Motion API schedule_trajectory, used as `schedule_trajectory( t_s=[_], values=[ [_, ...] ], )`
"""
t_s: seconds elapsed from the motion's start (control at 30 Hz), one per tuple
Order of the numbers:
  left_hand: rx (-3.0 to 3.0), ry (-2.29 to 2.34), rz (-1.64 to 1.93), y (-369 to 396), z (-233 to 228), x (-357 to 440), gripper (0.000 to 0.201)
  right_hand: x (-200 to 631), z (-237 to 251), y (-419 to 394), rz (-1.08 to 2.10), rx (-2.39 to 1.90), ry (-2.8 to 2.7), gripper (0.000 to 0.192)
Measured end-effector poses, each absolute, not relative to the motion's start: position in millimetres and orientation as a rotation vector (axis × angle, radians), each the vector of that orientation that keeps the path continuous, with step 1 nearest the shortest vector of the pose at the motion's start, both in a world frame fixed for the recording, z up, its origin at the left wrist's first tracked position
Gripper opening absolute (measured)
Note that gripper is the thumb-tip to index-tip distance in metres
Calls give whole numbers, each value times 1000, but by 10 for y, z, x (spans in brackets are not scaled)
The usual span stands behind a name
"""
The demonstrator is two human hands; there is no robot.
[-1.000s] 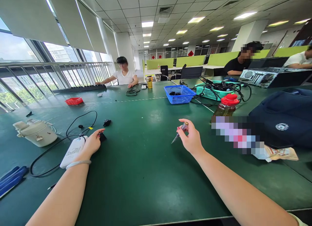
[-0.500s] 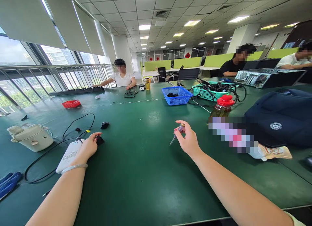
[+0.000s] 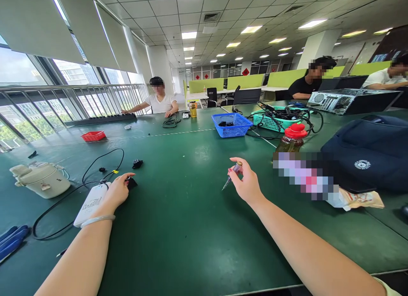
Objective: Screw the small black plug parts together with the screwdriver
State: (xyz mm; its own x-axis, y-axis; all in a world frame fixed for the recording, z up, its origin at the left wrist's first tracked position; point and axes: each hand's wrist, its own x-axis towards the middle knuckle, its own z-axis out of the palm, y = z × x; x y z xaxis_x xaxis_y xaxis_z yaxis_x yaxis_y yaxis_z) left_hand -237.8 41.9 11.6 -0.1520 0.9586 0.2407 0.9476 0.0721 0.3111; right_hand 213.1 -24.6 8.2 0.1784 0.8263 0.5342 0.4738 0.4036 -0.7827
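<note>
My right hand grips a screwdriver by its handle, above the green table. Its thin metal tip points down and to the left. At the left, my left hand has its fingers closed on a small black piece that shows beyond the fingertips; what kind it is I cannot tell. Under that wrist lies a white box-shaped device, partly covered by the forearm. Beside it runs a black cable with a yellow tag. Another small black part lies just beyond my left hand.
A cream jug-like bottle and blue gloves are at the left. Farther off are a red tray, a blue basket and a green basket of cables. A red-lidded bottle and dark bag stand right. Several people sit around.
</note>
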Motion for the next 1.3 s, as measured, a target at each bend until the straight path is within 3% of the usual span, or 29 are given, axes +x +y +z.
schedule_trajectory(
  t_s=[1.3],
  values=[
    [2225,2299,536,468,50,-2474,51,2111,119,-274,374,-1219,-1468,34]
  ],
)
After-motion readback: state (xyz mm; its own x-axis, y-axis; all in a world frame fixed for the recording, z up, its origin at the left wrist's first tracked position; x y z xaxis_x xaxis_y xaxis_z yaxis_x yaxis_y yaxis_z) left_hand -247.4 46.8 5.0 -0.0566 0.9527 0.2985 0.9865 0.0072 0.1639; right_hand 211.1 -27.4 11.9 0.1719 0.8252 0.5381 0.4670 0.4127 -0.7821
